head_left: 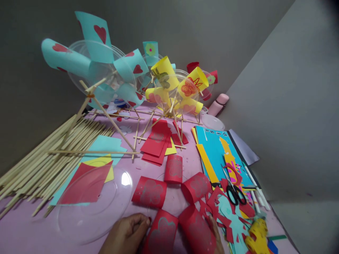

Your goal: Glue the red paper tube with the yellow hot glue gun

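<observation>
Several red paper tubes with grey flower shapes stand in a ring on a clear plastic lid. My left hand is at the lid's left side, thumb and forefinger pinched at what looks like its rim, beside the front red tube. My right hand lies along the outer side of the right front red tube, one finger stretched out; the rest of it is hidden behind that tube. Further back in the ring are a left tube, a rear tube and a right tube.
Wooden sticks and another clear lid over coloured paper lie left. Blue and yellow paper wheels on stick frames stand behind. At right are black-handled scissors, paper scraps, a blue sheet and a pink bottle.
</observation>
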Motion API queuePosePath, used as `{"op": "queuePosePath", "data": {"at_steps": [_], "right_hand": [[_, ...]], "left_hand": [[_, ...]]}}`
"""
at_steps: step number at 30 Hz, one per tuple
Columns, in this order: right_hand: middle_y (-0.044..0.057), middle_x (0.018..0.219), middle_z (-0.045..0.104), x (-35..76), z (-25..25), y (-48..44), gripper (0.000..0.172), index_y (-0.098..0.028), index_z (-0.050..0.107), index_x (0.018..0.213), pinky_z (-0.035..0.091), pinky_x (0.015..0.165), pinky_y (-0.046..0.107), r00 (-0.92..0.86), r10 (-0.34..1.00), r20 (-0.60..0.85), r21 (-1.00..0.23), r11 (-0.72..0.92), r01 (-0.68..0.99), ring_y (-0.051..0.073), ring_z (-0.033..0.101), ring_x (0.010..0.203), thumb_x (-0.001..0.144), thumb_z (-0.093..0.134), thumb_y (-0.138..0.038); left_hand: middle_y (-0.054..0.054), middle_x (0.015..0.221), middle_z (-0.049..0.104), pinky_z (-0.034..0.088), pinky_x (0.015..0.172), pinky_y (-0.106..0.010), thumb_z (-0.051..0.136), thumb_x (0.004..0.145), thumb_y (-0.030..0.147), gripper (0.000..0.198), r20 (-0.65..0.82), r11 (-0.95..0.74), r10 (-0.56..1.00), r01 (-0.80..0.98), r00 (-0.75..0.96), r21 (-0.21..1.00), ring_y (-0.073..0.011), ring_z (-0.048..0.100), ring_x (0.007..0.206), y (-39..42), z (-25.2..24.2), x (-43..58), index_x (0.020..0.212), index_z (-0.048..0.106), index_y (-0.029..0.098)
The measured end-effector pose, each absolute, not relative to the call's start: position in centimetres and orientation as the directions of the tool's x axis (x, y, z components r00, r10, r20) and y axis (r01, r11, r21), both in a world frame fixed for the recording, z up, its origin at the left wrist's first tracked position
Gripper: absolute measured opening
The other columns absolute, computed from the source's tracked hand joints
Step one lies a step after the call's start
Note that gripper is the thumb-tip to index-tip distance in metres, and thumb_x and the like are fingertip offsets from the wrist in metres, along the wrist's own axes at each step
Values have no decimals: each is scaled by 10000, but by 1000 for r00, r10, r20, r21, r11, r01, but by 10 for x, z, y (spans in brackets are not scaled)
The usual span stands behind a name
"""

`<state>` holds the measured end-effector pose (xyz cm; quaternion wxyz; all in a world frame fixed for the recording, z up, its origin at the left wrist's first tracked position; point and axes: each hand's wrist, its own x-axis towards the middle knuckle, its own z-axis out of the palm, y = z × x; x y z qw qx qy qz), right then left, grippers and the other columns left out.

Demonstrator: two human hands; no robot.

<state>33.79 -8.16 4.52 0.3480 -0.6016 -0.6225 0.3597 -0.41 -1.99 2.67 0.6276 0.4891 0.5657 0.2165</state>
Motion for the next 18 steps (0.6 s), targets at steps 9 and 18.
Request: {"op": "queuePosePath", "data": {"at_steps": [9, 18], "right_hand": [[60, 1261, 575, 367, 17, -73, 294, -292, 581, 1162, 510, 872, 434, 15, 952, 306, -640, 194, 744, 229, 569, 1070, 909, 525, -433], [63, 1299, 551, 403, 0, -64, 335, -272, 566, 1195, 480, 915, 471, -79, 884, 461, -353, 265, 897, 251, 547, 1118, 901, 540, -431]], "left_hand": [[32, 558, 417, 315, 496, -242, 396, 762, 659, 481, -507, 436, 818, 283, 273, 854, -141, 380, 538, -22, 18, -5, 565, 439, 222], [34, 597, 381, 327, 531, -256, 356, 778, 600, 417, -521, 407, 804, 373, 287, 834, -147, 381, 576, -17, 32, -4, 601, 397, 225]]}}
